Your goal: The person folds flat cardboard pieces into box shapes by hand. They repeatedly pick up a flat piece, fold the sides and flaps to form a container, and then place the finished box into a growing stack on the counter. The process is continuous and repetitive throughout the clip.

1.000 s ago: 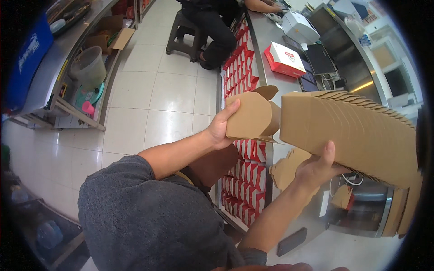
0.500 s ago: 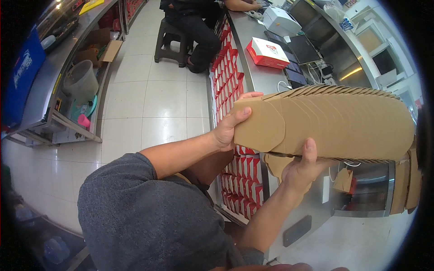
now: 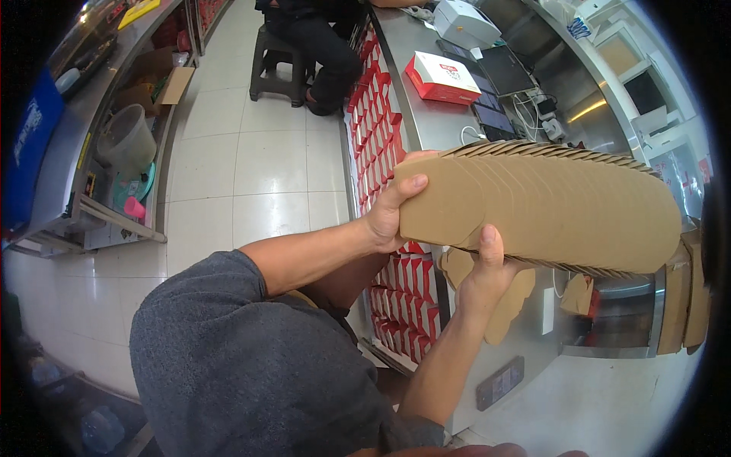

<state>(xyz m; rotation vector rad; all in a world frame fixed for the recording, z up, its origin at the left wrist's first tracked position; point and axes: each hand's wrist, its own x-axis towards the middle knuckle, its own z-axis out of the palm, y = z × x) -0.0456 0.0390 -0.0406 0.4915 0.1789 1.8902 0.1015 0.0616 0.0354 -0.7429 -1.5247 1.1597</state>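
A long fanned stack of brown cardboard blanks (image 3: 563,209), their rounded edges overlapping, is held up in front of me over the metal counter. My left hand (image 3: 396,206) grips its left end, thumb on the front face and fingers mostly hidden behind. My right hand (image 3: 489,270) holds the lower edge, its thumb lying against the front and the other fingers underneath, out of sight. Below the stack, on the counter, lie more brown cardboard pieces (image 3: 509,308), partly covered by my right hand.
Rows of red and white cartons (image 3: 407,286) line the counter's side. A phone (image 3: 500,383) lies on the counter (image 3: 533,365), a red and white box (image 3: 443,78) and a white machine (image 3: 466,24) farther off. Someone sits on a dark stool (image 3: 278,76). Shelving (image 3: 126,215) stands left.
My right hand has slid left along the lower edge of the stack. The left-end pieces now sit closer in line, with less of a step showing. The phone's screen has lit up.
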